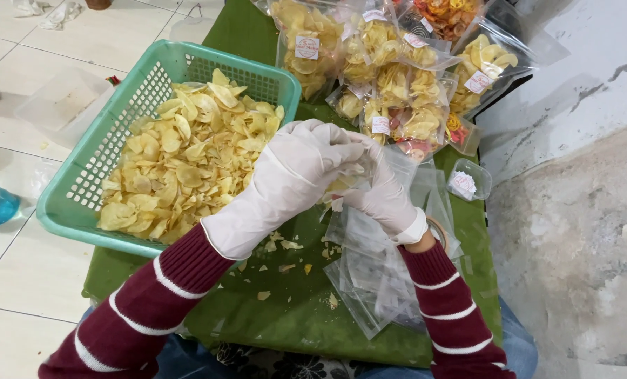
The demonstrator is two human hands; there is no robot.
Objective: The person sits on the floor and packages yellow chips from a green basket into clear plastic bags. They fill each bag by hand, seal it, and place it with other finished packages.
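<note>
Left hand [296,172] pinches chips into a clear bag [390,165]; right hand [383,196] grips the bag; basket [71,203] at left.

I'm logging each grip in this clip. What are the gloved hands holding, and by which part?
Both hands, left and right, hold a clear plastic bag at its open top edge.

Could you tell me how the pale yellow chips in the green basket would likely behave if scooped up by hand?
The thin pale yellow chips probably feel light and loose. They look brittle: broken crumbs lie on the green cloth. The open-mesh green plastic basket might let fragments through.
</note>
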